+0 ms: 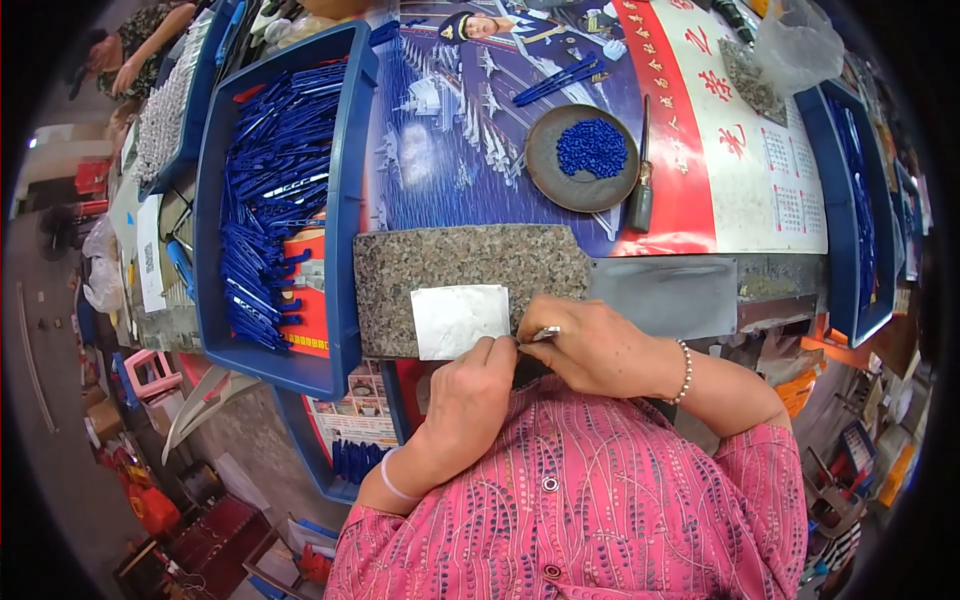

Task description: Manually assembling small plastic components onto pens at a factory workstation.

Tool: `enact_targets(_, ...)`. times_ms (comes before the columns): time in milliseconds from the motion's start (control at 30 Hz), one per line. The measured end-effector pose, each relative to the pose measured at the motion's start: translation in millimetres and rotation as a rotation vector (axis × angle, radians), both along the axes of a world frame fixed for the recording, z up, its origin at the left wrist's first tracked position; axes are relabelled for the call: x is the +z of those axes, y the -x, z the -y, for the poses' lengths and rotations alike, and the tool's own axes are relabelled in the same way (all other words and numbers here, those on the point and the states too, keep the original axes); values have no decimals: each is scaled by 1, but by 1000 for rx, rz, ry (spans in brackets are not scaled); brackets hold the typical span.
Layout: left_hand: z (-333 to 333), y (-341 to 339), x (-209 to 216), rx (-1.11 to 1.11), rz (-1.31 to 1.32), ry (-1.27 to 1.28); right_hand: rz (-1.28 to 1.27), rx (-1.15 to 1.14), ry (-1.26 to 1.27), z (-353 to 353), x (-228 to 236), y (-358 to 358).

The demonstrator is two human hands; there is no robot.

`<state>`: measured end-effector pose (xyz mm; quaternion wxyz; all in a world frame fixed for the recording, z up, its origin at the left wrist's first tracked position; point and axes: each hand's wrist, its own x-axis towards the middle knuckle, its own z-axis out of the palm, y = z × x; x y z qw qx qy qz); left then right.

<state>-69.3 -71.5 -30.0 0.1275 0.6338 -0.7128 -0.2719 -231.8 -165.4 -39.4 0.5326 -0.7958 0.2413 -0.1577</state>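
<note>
Meeting just off the near edge of a speckled stone slab [470, 255], the left hand [470, 388] and right hand [595, 348] work close together, their fingertips almost touching. Between its thumb and fingers the right hand grips a small silvery piece [546, 333], most of it hidden. The left hand is narrowed to a pinch; I cannot tell what it holds. A white sheet [460, 322], slightly creased, lies on the slab just beyond the left fingertips.

To the left stands a deep blue bin [347, 200] heaped with slender blue parts [280, 140]. Beyond the slab, a printed poster [430, 190] covers much of the bench [775, 285]. On it sit a round brown dish [538, 150] holding tiny blue pieces [592, 148] and — just right of that — a thin tool [641, 205] with a dark handle. Farther back lie a few long blue strips [560, 80]. A flat grey panel [665, 297] adjoins the slab's right side; another blue bin stands at the far right.
</note>
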Motion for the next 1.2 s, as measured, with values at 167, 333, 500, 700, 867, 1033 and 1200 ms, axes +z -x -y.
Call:
enact_targets(167,-1,0,2,22,-9,54,34,1,-117,6,-11,3)
enact_targets(333,-3,1,1,89,-58,18,156,-115,-413,2,-25,7)
enact_targets(500,-1,1,4,46,-19,19,144,-99,-441,6,-23,6)
enact_targets(700,-1,-1,1,64,-47,2,134,-68,-364,6,-26,5)
enact_targets(867,0,-1,3,59,-41,-11,116,-65,-372,7,-27,6)
enact_targets(1033,1,-1,5,20,-10,-20,145,-75,-353,6,-30,5)
enact_targets(1200,0,-1,3,45,-33,-27,168,-90,-306,6,-31,5)
